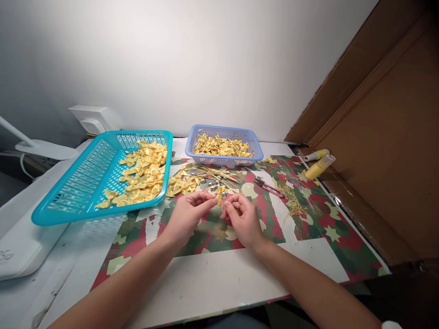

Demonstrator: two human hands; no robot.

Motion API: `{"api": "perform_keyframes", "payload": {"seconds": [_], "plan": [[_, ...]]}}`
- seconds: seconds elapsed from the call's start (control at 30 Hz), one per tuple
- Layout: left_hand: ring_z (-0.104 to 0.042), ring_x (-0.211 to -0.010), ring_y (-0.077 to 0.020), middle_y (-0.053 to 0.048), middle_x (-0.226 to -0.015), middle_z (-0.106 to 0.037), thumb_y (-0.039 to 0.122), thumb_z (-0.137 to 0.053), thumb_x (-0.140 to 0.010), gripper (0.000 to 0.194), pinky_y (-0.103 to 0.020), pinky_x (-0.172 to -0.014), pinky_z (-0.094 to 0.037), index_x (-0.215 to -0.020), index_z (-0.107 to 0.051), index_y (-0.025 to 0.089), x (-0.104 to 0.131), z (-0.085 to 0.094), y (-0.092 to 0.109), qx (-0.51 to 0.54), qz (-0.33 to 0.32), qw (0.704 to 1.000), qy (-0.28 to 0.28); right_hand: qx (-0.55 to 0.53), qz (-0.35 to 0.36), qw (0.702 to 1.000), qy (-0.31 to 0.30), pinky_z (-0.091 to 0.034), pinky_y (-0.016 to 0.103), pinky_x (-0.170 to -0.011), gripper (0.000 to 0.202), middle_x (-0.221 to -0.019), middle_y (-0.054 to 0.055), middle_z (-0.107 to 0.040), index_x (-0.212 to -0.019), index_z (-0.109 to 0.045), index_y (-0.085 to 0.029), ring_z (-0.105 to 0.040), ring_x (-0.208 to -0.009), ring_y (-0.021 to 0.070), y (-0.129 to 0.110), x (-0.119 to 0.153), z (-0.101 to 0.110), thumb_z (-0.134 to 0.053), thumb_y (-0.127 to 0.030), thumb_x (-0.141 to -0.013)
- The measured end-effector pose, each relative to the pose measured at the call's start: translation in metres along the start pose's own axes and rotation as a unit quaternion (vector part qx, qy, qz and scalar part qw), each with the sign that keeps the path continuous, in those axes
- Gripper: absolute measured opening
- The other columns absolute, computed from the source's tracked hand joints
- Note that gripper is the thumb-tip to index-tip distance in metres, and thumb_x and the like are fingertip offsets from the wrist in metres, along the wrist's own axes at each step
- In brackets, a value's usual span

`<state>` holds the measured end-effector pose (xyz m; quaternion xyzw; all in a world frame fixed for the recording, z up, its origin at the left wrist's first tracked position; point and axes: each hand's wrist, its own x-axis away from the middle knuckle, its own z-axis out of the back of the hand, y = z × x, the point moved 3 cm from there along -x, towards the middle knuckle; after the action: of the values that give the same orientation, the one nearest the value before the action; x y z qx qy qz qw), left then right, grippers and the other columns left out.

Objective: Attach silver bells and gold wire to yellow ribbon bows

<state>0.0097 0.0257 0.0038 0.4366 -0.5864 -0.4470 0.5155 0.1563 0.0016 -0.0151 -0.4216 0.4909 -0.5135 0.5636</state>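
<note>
My left hand [192, 212] pinches a small yellow bow [218, 200] between thumb and fingers, with a thin gold strand by it. Close on its right, my right hand [243, 217] is closed, thumb against forefinger; what it grips is too small to make out. Just beyond the hands lie small silver bells [213, 188], a bundle of gold ties [219, 172] and a pile of yellow bows [183, 183]. Many more bows fill part of the teal basket [77, 212] at left. The blue basket [223, 160] behind holds bows with gold ties.
Pink-handled snips [270, 188] lie right of the bells, near gold clippings [295, 203]. Two yellow-and-white spools [319, 167] are by the cardboard [384, 137] at right. A white device [20, 256] and a lamp base [46, 148] stand at left.
</note>
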Motion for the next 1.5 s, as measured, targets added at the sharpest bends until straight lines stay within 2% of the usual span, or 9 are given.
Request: {"api": "perform_keyframes", "payload": {"seconds": [0.27, 0.43, 0.57, 0.7, 1.03, 1.4, 1.5], "plan": [[-0.052, -0.054, -0.0101, 0.000, -0.062, -0.060, 0.035, -0.077, -0.062, 0.024, -0.019, -0.048, -0.037, -0.068, -0.065, 0.015, -0.0002, 0.0001, -0.0009, -0.008, -0.008, 1.000, -0.012, 0.002, 0.001, 1.000, 0.000, -0.039, 0.022, -0.049, 0.022, -0.060, -0.001, -0.061, -0.079, -0.051, -0.020, -0.049, -0.050, 0.0103, -0.0003, -0.0002, 0.0001, -0.050, -0.038, -0.091], [-0.052, -0.057, -0.0100, 0.000, -0.064, -0.059, 0.032, -0.074, -0.065, 0.020, -0.019, -0.050, -0.039, -0.070, -0.064, 0.015, 0.0010, 0.0007, 0.0014, -0.018, -0.021, 1.000, 0.003, -0.003, 0.005, 1.000, -0.001, -0.040, 0.022, -0.050, 0.020, -0.060, -0.002, -0.061, -0.080, -0.051, -0.020, -0.049, -0.050, 0.0101, 0.0015, 0.0003, -0.0003, -0.050, -0.036, -0.091], [-0.057, -0.063, -0.0125, -0.001, -0.072, -0.062, 0.033, -0.078, -0.063, 0.027, -0.020, -0.052, -0.043, -0.075, -0.063, 0.015, 0.0031, 0.0001, 0.0019, -0.038, -0.049, 0.998, 0.002, 0.002, 0.004, 1.000, -0.001, -0.039, 0.022, -0.048, 0.021, -0.061, -0.001, -0.061, -0.079, -0.051, -0.020, -0.048, -0.049, 0.0098, 0.0020, 0.0003, -0.0002, -0.049, -0.037, -0.091], [-0.056, -0.058, -0.0115, -0.002, -0.072, -0.064, 0.037, -0.079, -0.064, 0.028, -0.021, -0.050, -0.042, -0.076, -0.065, 0.015, 0.0030, 0.0004, 0.0006, -0.057, -0.070, 0.996, -0.009, 0.004, 0.004, 1.000, -0.001, -0.037, 0.021, -0.047, 0.020, -0.061, -0.001, -0.061, -0.080, -0.051, -0.020, -0.047, -0.049, 0.0093, 0.0020, 0.0008, -0.0003, -0.050, -0.036, -0.091], [-0.055, -0.061, -0.0111, -0.001, -0.067, -0.063, 0.036, -0.078, -0.066, 0.026, -0.018, -0.051, -0.041, -0.072, -0.065, 0.014, 0.0022, 0.0020, 0.0011, -0.042, -0.031, 0.999, -0.008, 0.008, 0.000, 1.000, -0.001, -0.038, 0.022, -0.048, 0.019, -0.060, -0.002, -0.061, -0.080, -0.051, -0.020, -0.048, -0.049, 0.0095, 0.0042, -0.0010, 0.0000, -0.050, -0.035, -0.091], [-0.054, -0.061, -0.0109, -0.001, -0.072, -0.061, 0.037, -0.073, -0.071, 0.025, -0.019, -0.050, -0.040, -0.074, -0.062, 0.014, 0.0013, 0.0002, 0.0014, -0.054, -0.073, 0.996, -0.006, 0.014, 0.007, 1.000, 0.002, -0.038, 0.022, -0.048, 0.016, -0.059, -0.002, -0.062, -0.079, -0.051, -0.020, -0.049, -0.049, 0.0096, 0.0026, -0.0003, -0.0006, -0.051, -0.032, -0.090], [-0.056, -0.064, -0.0119, -0.001, -0.074, -0.062, 0.036, -0.074, -0.072, 0.025, -0.020, -0.054, -0.043, -0.078, -0.061, 0.015, 0.0013, 0.0004, 0.0013, -0.053, -0.079, 0.995, -0.010, 0.014, 0.006, 1.000, 0.003, -0.038, 0.022, -0.048, 0.017, -0.060, -0.002, -0.062, -0.079, -0.051, -0.020, -0.049, -0.049, 0.0096, 0.0025, 0.0000, -0.0008, -0.051, -0.032, -0.090]]}}
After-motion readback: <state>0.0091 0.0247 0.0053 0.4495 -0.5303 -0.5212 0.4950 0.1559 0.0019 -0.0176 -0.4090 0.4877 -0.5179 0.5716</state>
